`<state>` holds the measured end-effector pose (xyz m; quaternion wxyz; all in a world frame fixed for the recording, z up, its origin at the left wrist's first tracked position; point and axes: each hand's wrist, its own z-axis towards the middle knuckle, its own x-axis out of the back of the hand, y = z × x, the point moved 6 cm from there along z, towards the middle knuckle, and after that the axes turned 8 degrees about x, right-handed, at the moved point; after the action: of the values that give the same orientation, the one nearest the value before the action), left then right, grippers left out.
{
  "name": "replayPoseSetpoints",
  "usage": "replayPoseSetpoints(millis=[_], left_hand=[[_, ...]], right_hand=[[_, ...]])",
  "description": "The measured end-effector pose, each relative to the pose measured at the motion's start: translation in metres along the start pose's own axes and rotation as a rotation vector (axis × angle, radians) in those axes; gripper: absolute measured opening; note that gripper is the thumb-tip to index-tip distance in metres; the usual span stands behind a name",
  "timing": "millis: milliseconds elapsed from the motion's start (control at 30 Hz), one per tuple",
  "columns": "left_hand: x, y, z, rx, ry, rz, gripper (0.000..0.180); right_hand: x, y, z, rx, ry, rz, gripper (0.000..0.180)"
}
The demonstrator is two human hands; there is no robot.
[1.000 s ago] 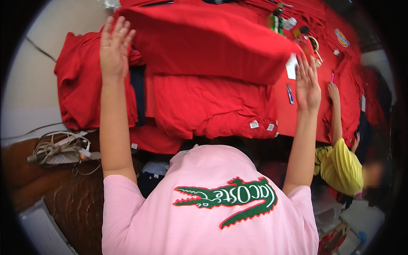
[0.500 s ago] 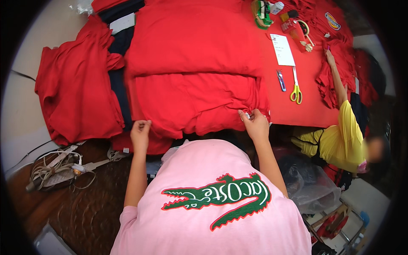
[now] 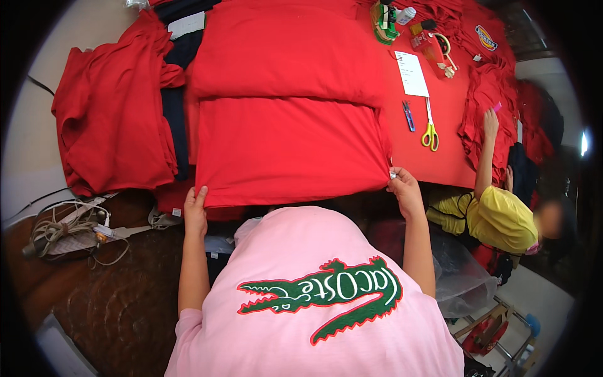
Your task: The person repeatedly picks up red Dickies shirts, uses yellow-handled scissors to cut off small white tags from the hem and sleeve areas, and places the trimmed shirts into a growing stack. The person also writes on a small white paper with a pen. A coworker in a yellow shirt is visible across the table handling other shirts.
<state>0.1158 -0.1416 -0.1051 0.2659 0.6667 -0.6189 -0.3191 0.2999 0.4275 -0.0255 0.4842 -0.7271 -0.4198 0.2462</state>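
A large piece of red fabric (image 3: 289,151) hangs taut over the near edge of the table, its lower hem stretched nearly straight between my hands. My left hand (image 3: 196,210) pinches its left corner between thumb and fingers. At the opposite corner my right hand (image 3: 406,190) is closed on the cloth, with a small white tag beside the fingertips. Just beyond lies a folded stack of red cloth (image 3: 289,50), whose rounded fold crosses the stretched piece.
At right lie yellow-handled scissors (image 3: 430,137), blue thread snips (image 3: 409,116), a white paper sheet (image 3: 411,75) and a green tape dispenser (image 3: 384,24). Red garments (image 3: 113,119) are heaped at left above a coiled cable (image 3: 63,226). A person in yellow (image 3: 502,217) handles red cloth at far right.
My hands have moved apart, the right one outward to the right. Between them the wrinkled, bunched fabric has become smooth and taut. The other person's hand has shifted slightly downward.
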Motion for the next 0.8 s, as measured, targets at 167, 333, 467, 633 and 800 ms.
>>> replayPoseSetpoints(millis=[167, 333, 467, 633, 800], left_hand=[[-0.012, 0.013, -0.020, -0.035, -0.096, -0.231, 0.039], [-0.031, 0.075, -0.037, -0.118, -0.287, -0.279, 0.045], [-0.070, 0.189, -0.017, -0.264, -0.396, -0.389, 0.038], [-0.104, 0.286, 0.078, -0.549, -0.315, -0.246, 0.040], [-0.134, 0.231, 0.099, -0.612, 0.269, 0.087, 0.037]], right_hand=[[-0.015, 0.002, -0.004, 0.096, -0.004, 0.253, 0.023], [-0.028, -0.006, -0.007, 0.183, -0.006, 0.414, 0.018], [-0.027, -0.046, 0.004, 0.291, -0.037, 0.427, 0.022], [-0.064, -0.095, 0.034, 0.293, -0.105, 0.256, 0.026], [-0.050, -0.074, 0.055, 0.351, 0.005, -0.456, 0.046]])
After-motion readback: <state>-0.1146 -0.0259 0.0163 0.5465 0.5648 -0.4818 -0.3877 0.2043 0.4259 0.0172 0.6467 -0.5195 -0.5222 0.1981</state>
